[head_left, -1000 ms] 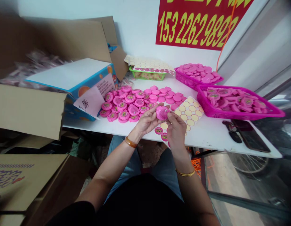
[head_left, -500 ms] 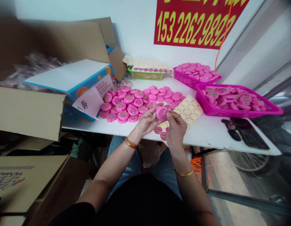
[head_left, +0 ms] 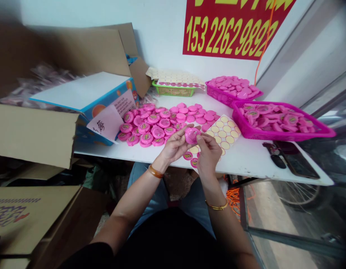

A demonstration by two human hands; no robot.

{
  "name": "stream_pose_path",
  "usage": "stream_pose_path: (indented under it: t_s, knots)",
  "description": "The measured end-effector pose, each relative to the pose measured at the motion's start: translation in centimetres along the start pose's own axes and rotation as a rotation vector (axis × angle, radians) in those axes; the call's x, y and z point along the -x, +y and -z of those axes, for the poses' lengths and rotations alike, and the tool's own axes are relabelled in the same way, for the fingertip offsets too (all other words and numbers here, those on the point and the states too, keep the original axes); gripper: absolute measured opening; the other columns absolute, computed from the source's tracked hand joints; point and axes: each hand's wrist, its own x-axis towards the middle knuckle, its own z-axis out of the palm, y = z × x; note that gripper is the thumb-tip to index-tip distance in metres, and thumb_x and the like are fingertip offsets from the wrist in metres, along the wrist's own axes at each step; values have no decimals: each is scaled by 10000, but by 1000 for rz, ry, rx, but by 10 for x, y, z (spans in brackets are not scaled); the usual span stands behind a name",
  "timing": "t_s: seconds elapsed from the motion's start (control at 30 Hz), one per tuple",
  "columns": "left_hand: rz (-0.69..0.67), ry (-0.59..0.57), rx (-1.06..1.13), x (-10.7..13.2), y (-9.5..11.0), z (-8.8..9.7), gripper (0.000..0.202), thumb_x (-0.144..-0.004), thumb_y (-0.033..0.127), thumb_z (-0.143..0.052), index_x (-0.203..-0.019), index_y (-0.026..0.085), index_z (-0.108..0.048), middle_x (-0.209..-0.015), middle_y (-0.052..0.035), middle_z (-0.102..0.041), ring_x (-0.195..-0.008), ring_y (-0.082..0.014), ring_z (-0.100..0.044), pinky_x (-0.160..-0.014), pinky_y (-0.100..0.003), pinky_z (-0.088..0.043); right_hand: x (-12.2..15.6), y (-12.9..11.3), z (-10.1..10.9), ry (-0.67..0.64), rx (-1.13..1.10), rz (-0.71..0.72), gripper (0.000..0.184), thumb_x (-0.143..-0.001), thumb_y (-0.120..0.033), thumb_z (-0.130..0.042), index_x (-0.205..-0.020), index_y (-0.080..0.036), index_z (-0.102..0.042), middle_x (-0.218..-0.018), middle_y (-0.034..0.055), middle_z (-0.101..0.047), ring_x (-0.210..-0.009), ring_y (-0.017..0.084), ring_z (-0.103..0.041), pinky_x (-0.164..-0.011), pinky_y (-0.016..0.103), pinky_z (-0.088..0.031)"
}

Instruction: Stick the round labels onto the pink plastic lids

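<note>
Head view, looking forward and down onto a white table (head_left: 246,166) against a white wall. A red sign (head_left: 231,26) with yellow numerals hangs on the wall, and an orange cord (head_left: 263,48) runs down beside it.

At the far edge of the table, a green plastic basket (head_left: 173,91) carries sheets of cream round stickers (head_left: 175,76). Just right of it, a pink basket (head_left: 218,94) holds a heap of pink discs, and a larger pink basket (head_left: 282,135) stands at right. A phone (head_left: 297,164) lies near the right edge, beside a small black object (head_left: 278,161). At left are an open cardboard carton (head_left: 35,134) and a blue printed box (head_left: 105,106), with a pink paper note (head_left: 105,121) against the box.

Mid-table, a spread of loose pink discs (head_left: 158,125) lies left of a sheet of cream round stickers (head_left: 223,130); many discs nearer the left show a yellow label.

The left hand (head_left: 174,145) is half open, its fingers curving up against a pink disc (head_left: 192,135). The right hand (head_left: 209,155) is narrowed to a pinch on the same disc, which is held between the hands above the table. Two labelled discs (head_left: 190,158) lie just below the hands.
</note>
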Motion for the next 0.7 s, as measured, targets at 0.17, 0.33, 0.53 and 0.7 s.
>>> stream_pose_path:
  t_s: [0.17, 0.33, 0.53, 0.7]
  knots:
    - [-7, -28, 11, 0, -1, 3, 554, -726, 216, -727, -1258, 190, -573, -1428, -134, -492, -1364, -282, -405, -1118, -455, -339, 2, 0, -1, 1, 63, 22, 127, -703, -299, -742, -706, -184, -689, -836, 25, -645, -864, 164, -623, -846, 355, -506]
    - [5, -1, -8, 0, -3, 4, 575, -709, 233, -740, -1257, 194, -570, -1396, -136, -524, -1341, -280, -436, -1092, -443, -373, 3, 0, 1, -7, 164, 59, 153, -734, -331, -714, -738, -184, -671, -865, 40, -642, -870, 168, -621, -827, 346, -513]
    - [9, 14, -13, 0, -9, 8, 611, -707, 230, -741, -1285, 188, -550, -1319, -130, -586, -1279, -260, -505, -1076, -408, -397, 6, 3, 4, -47, 305, 112, 271, -699, -387, -738, -793, -185, -584, -916, 46, -615, -832, 155, -603, -747, 306, -515]
    - [40, -38, 0, 1, -19, 9, 587, -715, 256, -742, -1272, 184, -569, -1207, -115, -654, -1166, -247, -593, -1034, -402, -444, 5, 7, 5, -32, 261, 44, 521, -634, -403, -788, -1024, -221, -493, -919, 0, -596, -718, 109, -571, -669, 250, -486]
